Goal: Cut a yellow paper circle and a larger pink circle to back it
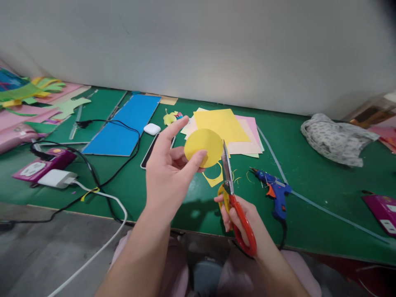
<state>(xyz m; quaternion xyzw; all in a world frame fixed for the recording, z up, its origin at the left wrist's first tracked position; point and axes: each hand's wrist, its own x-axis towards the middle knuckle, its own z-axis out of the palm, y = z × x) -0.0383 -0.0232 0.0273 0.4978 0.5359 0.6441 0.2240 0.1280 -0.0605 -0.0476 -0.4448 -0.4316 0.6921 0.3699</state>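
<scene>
My left hand (171, 169) pinches a round yellow paper disc (204, 144) between thumb and fingers, raised over the table. In my right hand (243, 218) are scissors (244, 227) with one red and one yellow handle loop; their blades point up and meet the disc's right edge. Behind the disc lies a stack of coloured sheets with a yellow sheet (221, 123) on top. Below it rest a yellow offcut (215, 175) with a round cut-out and some thin curled trimmings.
A blue glue gun (276, 189) lies right of my hands, and a grey patterned cloth (335, 140) farther right. Left are a phone (150, 152), white case (152, 129), blue board (126, 123), purple power strip (46, 165) and cables. A wall (198, 53) stands behind the green table (198, 206).
</scene>
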